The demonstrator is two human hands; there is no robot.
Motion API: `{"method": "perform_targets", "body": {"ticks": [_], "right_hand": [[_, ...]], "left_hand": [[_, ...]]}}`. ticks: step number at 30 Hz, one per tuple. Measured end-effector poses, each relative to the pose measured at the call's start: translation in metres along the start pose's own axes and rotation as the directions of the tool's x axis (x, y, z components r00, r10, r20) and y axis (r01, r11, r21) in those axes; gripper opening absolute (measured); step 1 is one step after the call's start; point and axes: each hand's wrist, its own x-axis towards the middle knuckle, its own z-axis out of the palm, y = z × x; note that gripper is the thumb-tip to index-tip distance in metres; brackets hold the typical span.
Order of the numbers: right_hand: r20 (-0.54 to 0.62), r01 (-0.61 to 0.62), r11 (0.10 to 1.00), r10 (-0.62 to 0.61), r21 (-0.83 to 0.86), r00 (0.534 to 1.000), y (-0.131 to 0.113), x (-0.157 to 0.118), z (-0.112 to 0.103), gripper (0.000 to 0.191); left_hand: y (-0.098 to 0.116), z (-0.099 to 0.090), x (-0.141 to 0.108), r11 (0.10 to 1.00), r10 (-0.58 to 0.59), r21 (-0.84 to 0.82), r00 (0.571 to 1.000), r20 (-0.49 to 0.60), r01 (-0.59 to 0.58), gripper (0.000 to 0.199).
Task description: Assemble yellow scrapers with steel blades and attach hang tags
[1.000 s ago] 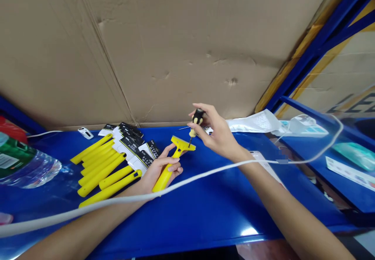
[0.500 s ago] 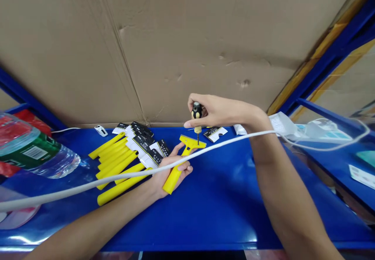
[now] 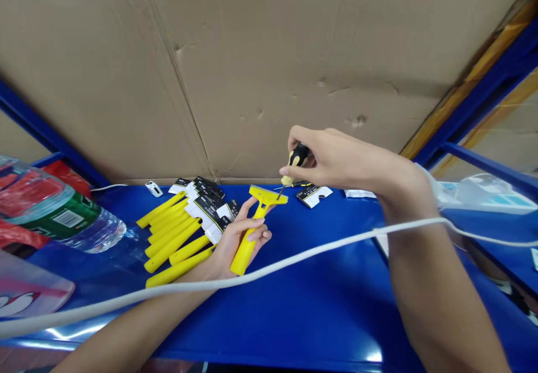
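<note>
Backdrop: a creased, dented tan cardboard sheet [image 3: 294, 53] across the upper half of the frame, with blue steel shelf uprights [image 3: 496, 76] at upper right.

Surface: a glossy blue shelf [image 3: 302, 322] along the bottom of the frame, and a white cord [image 3: 319, 255] running across the foreground over both forearms.

Left hand [image 3: 233, 241]: palm up at lower centre, fingers closed around the handle of a yellow scraper [image 3: 242, 256], a firm full grip.

Right hand [image 3: 336, 157]: raised above and to the right of the scraper, thumb and fingers in a narrow pinch on a small screwdriver [image 3: 299, 155] with a black-and-yellow handle.

Key relation: scraper's long axis slanting from the handle end at lower left up to the flat head at upper right. Screwdriver tilted down and left, its thin shaft ending at the scraper head, apparently touching. Right hand nearer the head's far end; left hand just below the head.

Left of centre: loose yellow scraper handles [image 3: 168, 244], about seven, overlapping, so no exact count; a stack of black-and-white packaging cards [image 3: 202, 205], number hidden; one separate card [image 3: 313, 195] right of the scraper.

Far left: one large water bottle [image 3: 63, 219], one small white device [image 3: 153, 189].
</note>
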Motion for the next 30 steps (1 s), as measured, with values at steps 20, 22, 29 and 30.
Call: {"method": "perform_targets", "body": {"ticks": [20,22,29,30], "right_hand": [[-0.147,0.106,0.993,-0.099,0.045,0.984,-0.032,0.000,0.009,0.029],[-0.129,0.118,0.992,-0.111,0.050,0.985,-0.031,0.001,0.012,0.028],[-0.172,0.185,0.978,-0.167,0.097,0.971,-0.035,0.006,0.015,0.022],[-0.188,0.173,0.983,-0.159,0.066,0.969,-0.036,0.006,0.015,0.026]], "left_hand": [[0.059,-0.018,-0.011,0.834,0.376,0.367,0.911,0.169,-0.412,0.066],[0.060,-0.021,-0.012,0.821,0.398,0.378,0.904,0.157,-0.427,0.067],[0.059,-0.021,-0.017,0.872,0.308,0.354,0.941,0.137,-0.337,0.078],[0.058,-0.021,-0.017,0.880,0.296,0.347,0.946,0.135,-0.325,0.078]]}}
